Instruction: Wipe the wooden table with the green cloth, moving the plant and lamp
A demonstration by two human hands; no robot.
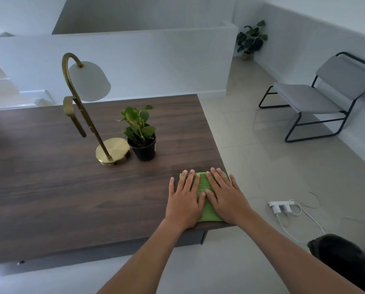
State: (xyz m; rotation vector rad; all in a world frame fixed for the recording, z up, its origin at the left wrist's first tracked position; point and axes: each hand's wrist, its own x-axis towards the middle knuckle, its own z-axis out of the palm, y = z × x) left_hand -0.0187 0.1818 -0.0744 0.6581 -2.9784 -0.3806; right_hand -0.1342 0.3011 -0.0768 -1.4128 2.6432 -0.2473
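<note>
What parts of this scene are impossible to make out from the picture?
Head view only:
- Most of the green cloth: covered by the left hand and right hand.
- The wooden table's left part: cut off by the frame edge.
- The dark object at lower right: cut off, unidentifiable.
- The plugs on the white power strip: too small to make out.

A dark wooden table (50, 187) fills the left and centre of the frame. At its middle stand a brass lamp (112, 151) and a potted plant (144, 145), touching. A green cloth (205, 187) lies flat at the table's lower-right corner.
</note>
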